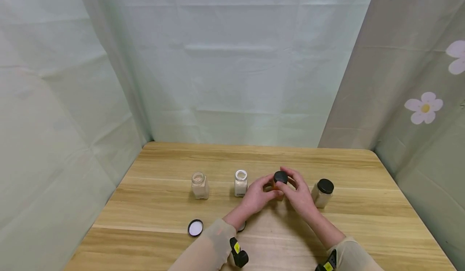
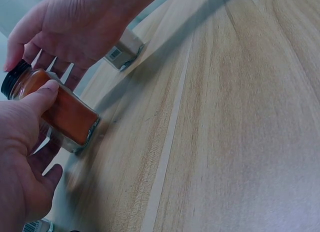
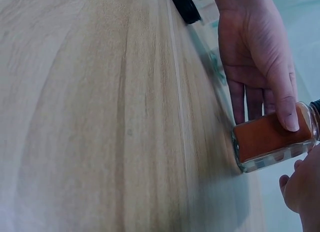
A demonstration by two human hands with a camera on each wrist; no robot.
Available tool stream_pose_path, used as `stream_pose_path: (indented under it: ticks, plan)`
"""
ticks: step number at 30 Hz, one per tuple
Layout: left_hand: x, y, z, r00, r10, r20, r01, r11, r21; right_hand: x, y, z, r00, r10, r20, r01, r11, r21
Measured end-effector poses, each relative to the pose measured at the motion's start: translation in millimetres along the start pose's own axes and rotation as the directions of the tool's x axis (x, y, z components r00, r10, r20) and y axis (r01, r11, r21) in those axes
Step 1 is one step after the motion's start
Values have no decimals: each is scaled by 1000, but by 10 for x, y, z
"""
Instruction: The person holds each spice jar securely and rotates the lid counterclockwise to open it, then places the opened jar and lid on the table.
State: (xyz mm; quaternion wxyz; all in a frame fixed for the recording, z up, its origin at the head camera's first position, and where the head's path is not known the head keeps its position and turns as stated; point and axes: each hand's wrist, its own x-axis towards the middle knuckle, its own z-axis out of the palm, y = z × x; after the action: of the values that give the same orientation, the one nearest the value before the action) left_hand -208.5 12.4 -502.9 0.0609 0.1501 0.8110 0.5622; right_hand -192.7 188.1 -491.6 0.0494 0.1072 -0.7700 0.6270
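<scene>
Here, right of the table's [image 1: 381,226] middle, a jar of orange-red powder [image 2: 70,114] was held by both hands at once! Its glass body was gripped by the left hand [image 1: 255,196], the thumb laid along the side, while its black cap [image 1: 281,177] was pinched between thumb and fingers of the right hand [image 1: 299,197]. Whether the base was touched to the wood could not be told. Just beside, toward the table's right edge, a black-capped jar [image 1: 321,198] was seen standing upright, pale inside. On the other flank, toward the left edge, two uncapped jars were lined up: a middle open jar [image 1: 240,188] near the left hand, then an outer open jar [image 1: 200,189], well apart from it, pale contents shown in both. And farther from the back edge, below that outer jar, a loose cap [image 1: 195,227] was laid with its white lining turned up; a second loose cap [image 1: 241,227] was partly hidden by the left forearm.
</scene>
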Motion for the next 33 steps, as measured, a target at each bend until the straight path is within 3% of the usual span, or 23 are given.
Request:
stream_pose_path:
  ticks: [5, 11, 23, 33]
  plan:
    - [12, -12, 2, 1000, 31, 1, -31, 999, -16, -5, -14, 0, 998, 67, -1, -67, 998, 23]
    - [24, -25, 10, 998, 61, -10, -61, 998, -14, 6, -7, 12, 996, 91, -18, -90, 994, 55]
    - [25, -23, 10, 998, 55, -14, -55, 998, 13, 24, 24, 26, 996, 75, -44, -71, 994, 82]
    - [29, -37, 17, 999, 52, -11, -52, 999, 12, 13, 14, 25, 996, 72, -47, -70, 997, 42]
